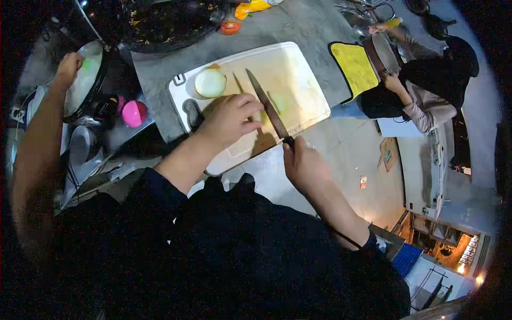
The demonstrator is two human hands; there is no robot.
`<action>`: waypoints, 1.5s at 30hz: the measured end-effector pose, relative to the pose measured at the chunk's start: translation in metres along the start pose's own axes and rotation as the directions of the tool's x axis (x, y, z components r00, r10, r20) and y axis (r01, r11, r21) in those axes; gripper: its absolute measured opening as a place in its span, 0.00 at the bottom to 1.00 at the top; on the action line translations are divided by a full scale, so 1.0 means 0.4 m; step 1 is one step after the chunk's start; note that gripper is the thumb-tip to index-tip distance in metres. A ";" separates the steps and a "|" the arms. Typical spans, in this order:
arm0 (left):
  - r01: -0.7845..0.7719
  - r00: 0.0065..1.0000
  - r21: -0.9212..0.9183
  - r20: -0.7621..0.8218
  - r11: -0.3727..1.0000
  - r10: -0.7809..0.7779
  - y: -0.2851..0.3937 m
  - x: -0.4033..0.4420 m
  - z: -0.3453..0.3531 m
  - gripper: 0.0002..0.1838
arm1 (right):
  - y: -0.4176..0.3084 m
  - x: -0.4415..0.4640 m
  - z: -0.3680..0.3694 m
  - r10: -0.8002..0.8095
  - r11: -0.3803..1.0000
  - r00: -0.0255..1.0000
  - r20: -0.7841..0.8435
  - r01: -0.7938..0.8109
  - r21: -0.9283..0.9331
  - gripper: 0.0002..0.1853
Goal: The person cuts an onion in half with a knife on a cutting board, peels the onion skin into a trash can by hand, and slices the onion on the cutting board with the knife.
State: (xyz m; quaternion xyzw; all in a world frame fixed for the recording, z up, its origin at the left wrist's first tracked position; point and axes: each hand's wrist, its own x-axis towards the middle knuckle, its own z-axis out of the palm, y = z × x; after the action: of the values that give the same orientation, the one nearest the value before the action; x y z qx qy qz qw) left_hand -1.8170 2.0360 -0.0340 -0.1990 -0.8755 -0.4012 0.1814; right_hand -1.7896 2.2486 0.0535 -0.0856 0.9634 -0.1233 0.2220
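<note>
My right hand point(306, 165) is wrapped round the black handle of a kitchen knife point(266, 101), its long blade pointing up and left across the white cutting board point(312, 88). My left hand point(229, 118) is left of the blade, its fingers bent and pinching a small pale onion piece point(260, 116) mostly hidden under them. A peeled onion half point(210, 82) lies on the board just beyond my left hand. Right of the blade lies a thin, pale greenish slice point(280, 101). A narrow dark streak on the board looks like the knife's shadow.
Beyond the board are a cut tomato point(230, 28), a yellow packet point(253, 7) and a large dark pan point(165, 24). Leftward, another person's hand point(68, 69) is at a pan point(88, 80) near a pink object point(134, 113). A yellow mat point(352, 69) lies right, beside a person holding a pot point(385, 50).
</note>
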 end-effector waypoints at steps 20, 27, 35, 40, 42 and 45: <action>0.071 0.994 0.020 0.084 0.997 -0.072 0.006 0.000 -0.002 0.15 | 0.019 0.087 0.101 -0.136 0.987 0.978 -0.156 0.148 0.067 0.16; 0.045 0.996 0.015 0.080 0.999 -0.046 0.005 0.001 -0.011 0.18 | -0.005 0.001 -0.016 -0.052 0.998 0.993 -0.105 0.049 -0.024 0.17; 0.101 0.991 -0.053 0.092 0.993 -0.096 0.007 0.001 -0.004 0.14 | 0.006 0.017 0.017 -0.070 0.997 0.996 -0.058 0.070 0.005 0.15; 0.092 0.994 -0.070 0.064 0.993 -0.087 0.011 0.002 0.002 0.14 | -0.021 0.037 0.027 -0.051 0.998 0.997 -0.054 0.049 -0.028 0.15; 0.083 0.994 -0.047 0.079 0.995 -0.080 0.013 0.010 -0.007 0.14 | 0.000 -0.001 0.025 -0.017 1.000 1.000 -0.015 0.017 -0.017 0.16; 0.082 0.990 0.000 0.115 0.997 -0.082 0.015 0.005 -0.017 0.14 | 0.001 0.013 0.051 -0.011 1.000 1.000 0.005 0.011 -0.015 0.16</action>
State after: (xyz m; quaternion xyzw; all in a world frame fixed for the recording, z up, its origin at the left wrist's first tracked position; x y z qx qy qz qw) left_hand -1.8147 2.0345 -0.0251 -0.1861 -0.8909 -0.3984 0.1134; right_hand -1.7850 2.2439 0.0336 -0.0929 0.9633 -0.1171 0.2230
